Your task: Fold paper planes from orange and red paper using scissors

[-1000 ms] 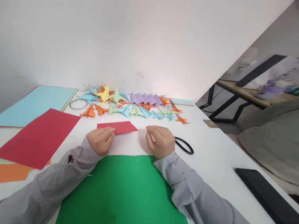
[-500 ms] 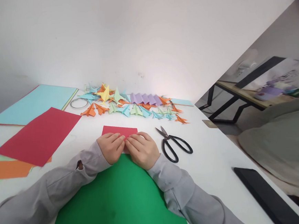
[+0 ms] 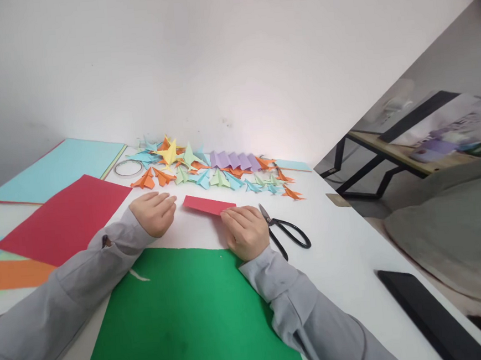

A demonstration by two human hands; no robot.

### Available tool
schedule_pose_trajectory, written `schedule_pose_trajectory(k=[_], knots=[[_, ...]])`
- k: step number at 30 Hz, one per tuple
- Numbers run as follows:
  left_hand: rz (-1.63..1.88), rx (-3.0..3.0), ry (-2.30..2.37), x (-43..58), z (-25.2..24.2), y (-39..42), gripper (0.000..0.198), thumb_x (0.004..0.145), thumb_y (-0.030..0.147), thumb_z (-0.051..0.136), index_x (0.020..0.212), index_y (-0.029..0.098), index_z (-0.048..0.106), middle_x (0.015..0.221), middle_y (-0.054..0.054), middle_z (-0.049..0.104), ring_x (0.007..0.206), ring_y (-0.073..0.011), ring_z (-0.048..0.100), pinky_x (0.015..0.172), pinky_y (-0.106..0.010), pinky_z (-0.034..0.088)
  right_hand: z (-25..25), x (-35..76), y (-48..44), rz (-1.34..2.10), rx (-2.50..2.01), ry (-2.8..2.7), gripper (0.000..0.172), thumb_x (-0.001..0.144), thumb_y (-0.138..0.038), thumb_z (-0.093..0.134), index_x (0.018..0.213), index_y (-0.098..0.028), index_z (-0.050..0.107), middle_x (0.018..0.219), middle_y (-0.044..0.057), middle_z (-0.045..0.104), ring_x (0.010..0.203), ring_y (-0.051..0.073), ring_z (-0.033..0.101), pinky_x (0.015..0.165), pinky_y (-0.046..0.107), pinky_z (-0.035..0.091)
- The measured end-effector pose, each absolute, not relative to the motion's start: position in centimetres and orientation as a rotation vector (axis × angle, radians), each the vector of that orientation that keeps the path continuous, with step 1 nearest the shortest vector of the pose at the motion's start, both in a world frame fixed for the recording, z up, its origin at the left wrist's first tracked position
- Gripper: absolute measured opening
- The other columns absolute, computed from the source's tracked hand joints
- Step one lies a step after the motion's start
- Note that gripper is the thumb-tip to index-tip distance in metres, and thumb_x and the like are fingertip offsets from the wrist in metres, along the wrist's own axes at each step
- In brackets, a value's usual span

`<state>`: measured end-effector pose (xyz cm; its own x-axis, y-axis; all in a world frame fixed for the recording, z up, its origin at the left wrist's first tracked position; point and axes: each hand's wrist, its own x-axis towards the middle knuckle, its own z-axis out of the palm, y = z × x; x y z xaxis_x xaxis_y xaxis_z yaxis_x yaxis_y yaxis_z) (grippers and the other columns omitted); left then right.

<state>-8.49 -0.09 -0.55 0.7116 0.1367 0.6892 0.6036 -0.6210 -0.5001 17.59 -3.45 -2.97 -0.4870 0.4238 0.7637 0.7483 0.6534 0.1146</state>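
Note:
A small folded strip of red paper (image 3: 208, 204) tilts just above the white table. My right hand (image 3: 247, 232) pinches its right end, thumb hidden beneath the fingers. To the left, apart from the strip, my left hand (image 3: 155, 213) hovers with nothing in it, its fingers loosely stretched. In front of both hands lies a large green sheet (image 3: 188, 317), partly under my forearms. Scissors with black handles (image 3: 292, 232) rest beside my right hand, blades spread a little and one handle partly covered by that hand.
Folded paper shapes (image 3: 219, 177) in several colours line the wall, with a purple pleated strip (image 3: 234, 161) among them. A big red sheet (image 3: 68, 218), blue sheets (image 3: 60, 169) and a wire coil (image 3: 128, 167) lie left. A black flat object (image 3: 434, 314) lies near the right edge.
My left hand has let go of the red paper and moved left and up. My right hand has shifted right with the paper, which now shows as a narrower strip.

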Motion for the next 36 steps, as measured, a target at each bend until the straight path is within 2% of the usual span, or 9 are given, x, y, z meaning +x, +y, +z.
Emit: schedule_pose_trajectory(k=[4, 6, 10, 12, 15, 18, 22, 28, 36], knots=[[-1.045, -2.148, -0.775, -8.9, -0.9, 0.2, 0.013, 0.078, 0.012, 0.050, 0.077, 0.017, 0.062, 0.080, -0.005, 0.073, 0.068, -0.0172, 0.069, 0.056, -0.027, 0.054, -2.9, 17.4, -3.5, -0.392, -1.067, -1.915, 0.024, 0.083, -0.012, 0.046, 0.085, -0.018, 0.069, 0.078, 0.008, 0.071, 0.077, 0.019, 0.064, 0.072, 0.033, 0.047], [-1.270, -2.200, -0.879, -8.1, -0.5, -0.5, 0.015, 0.079, 0.013, 0.053, 0.090, 0.019, 0.061, 0.085, -0.004, 0.072, 0.074, -0.0146, 0.069, 0.065, -0.024, 0.056, -2.6, 17.0, -3.8, -0.204, -1.097, -1.780, 0.022, 0.086, -0.017, 0.046, 0.084, -0.019, 0.068, 0.077, 0.007, 0.071, 0.073, 0.018, 0.065, 0.068, 0.031, 0.050], [-1.305, -2.183, -1.025, -5.5, 1.4, -2.9, 0.050, 0.075, 0.037, 0.063, 0.119, 0.016, 0.050, 0.123, -0.016, 0.058, 0.117, -0.0324, 0.052, 0.094, -0.051, 0.045, -2.0, 16.0, -4.5, 0.049, -0.973, -1.796, 0.019, 0.087, -0.018, 0.047, 0.085, -0.018, 0.066, 0.077, 0.005, 0.071, 0.072, 0.016, 0.066, 0.066, 0.028, 0.052], [-1.136, -2.219, -0.900, -4.3, 2.1, -4.0, 0.039, 0.075, 0.036, 0.064, 0.110, 0.021, 0.055, 0.124, -0.013, 0.058, 0.120, -0.0341, 0.048, 0.097, -0.057, 0.039, -1.9, 15.7, -4.8, -0.056, -0.872, -1.909, 0.019, 0.086, -0.013, 0.048, 0.088, -0.017, 0.066, 0.080, 0.007, 0.071, 0.077, 0.016, 0.065, 0.069, 0.029, 0.051], [-1.012, -2.226, -0.666, -3.0, 1.8, -4.8, 0.014, 0.079, 0.015, 0.057, 0.092, 0.021, 0.060, 0.110, -0.007, 0.066, 0.111, -0.0262, 0.057, 0.101, -0.054, 0.038, -1.9, 15.5, -5.1, -0.360, -0.720, -2.091, 0.020, 0.083, -0.010, 0.048, 0.092, -0.014, 0.066, 0.086, 0.009, 0.072, 0.083, 0.019, 0.065, 0.071, 0.032, 0.049], [-1.024, -2.239, -0.565, -2.4, 0.5, -4.9, 0.015, 0.080, 0.007, 0.050, 0.081, 0.017, 0.060, 0.095, -0.005, 0.071, 0.098, -0.0223, 0.064, 0.097, -0.049, 0.044, -2.0, 15.3, -5.3, -0.548, -0.646, -2.161, 0.020, 0.082, -0.009, 0.048, 0.092, -0.013, 0.065, 0.088, 0.010, 0.072, 0.084, 0.020, 0.065, 0.071, 0.033, 0.047], [-1.052, -2.289, -0.534, -2.3, -0.6, -4.8, 0.018, 0.080, 0.004, 0.046, 0.082, 0.014, 0.061, 0.094, -0.007, 0.072, 0.092, -0.0220, 0.065, 0.094, -0.047, 0.048, -1.9, 15.0, -5.4, -0.596, -0.630, -2.190, 0.018, 0.081, -0.008, 0.049, 0.089, -0.012, 0.065, 0.087, 0.009, 0.072, 0.084, 0.019, 0.064, 0.071, 0.032, 0.046], [-0.953, -2.346, -0.524, -3.6, -0.2, -3.9, 0.017, 0.079, 0.004, 0.048, 0.085, 0.012, 0.062, 0.102, -0.007, 0.070, 0.098, -0.0259, 0.061, 0.096, -0.051, 0.043, -1.5, 15.2, -5.3, -0.574, -0.670, -2.169, 0.019, 0.080, -0.008, 0.048, 0.089, -0.012, 0.064, 0.084, 0.008, 0.072, 0.081, 0.019, 0.065, 0.069, 0.033, 0.045], [-0.934, -2.340, -0.607, -6.3, 1.4, -1.3, 0.017, 0.079, 0.007, 0.051, 0.077, 0.019, 0.063, 0.102, -0.004, 0.071, 0.092, -0.0215, 0.064, 0.095, -0.048, 0.040, -2.3, 16.5, -4.0, -0.524, -0.818, -1.975, 0.024, 0.076, -0.003, 0.048, 0.089, -0.015, 0.064, 0.079, 0.007, 0.072, 0.078, 0.019, 0.066, 0.067, 0.032, 0.046]])
